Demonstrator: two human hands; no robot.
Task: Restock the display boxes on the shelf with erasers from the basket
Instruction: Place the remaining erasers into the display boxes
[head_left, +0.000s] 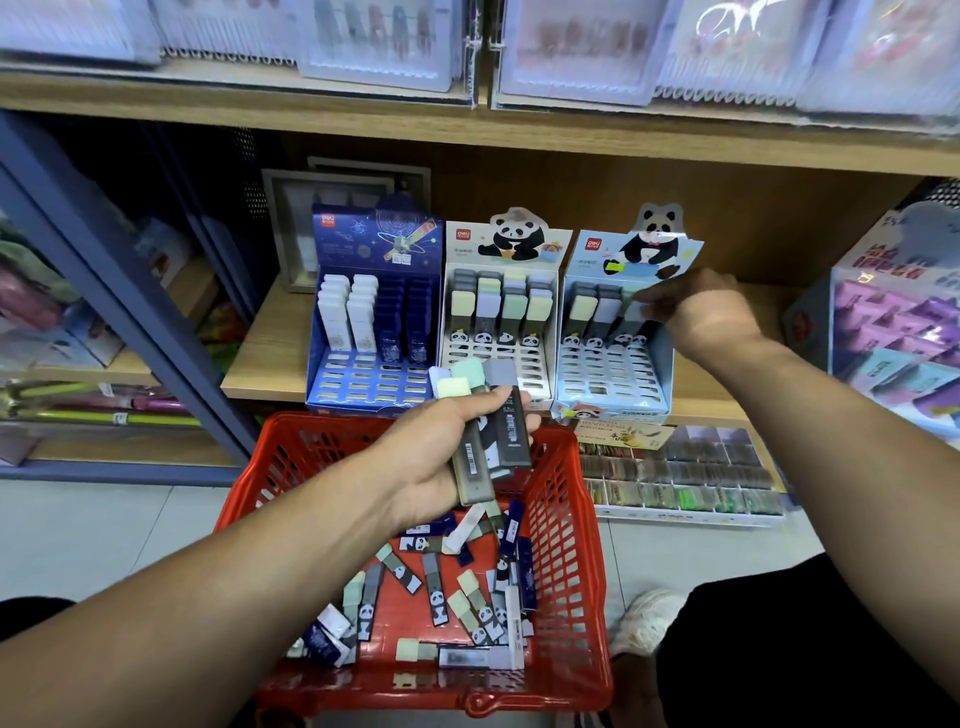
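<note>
Erasers: long sticks in dark grey or navy sleeves, pastel tips (green, yellow-cream, lilac, grey), small panda print near one end. Left hand (447, 457) grips a bundle of about four erasers (483, 431) above the red basket (571, 499), tips pointing toward the shelf. Loose erasers in basket (457, 597): roughly two dozen, jumbled, exact count not possible. Display boxes on the wooden shelf (270, 358): three, side by side. Blue box (374, 312): two white columns, two navy columns. White panda box (501, 306): four columns filled at the back rows. Pale blue panda box (613, 322): about three columns started, front slots bare. Right hand (696, 306) reaches into this box at its right columns, fingers pinched on a grey eraser (636, 314)
</note>
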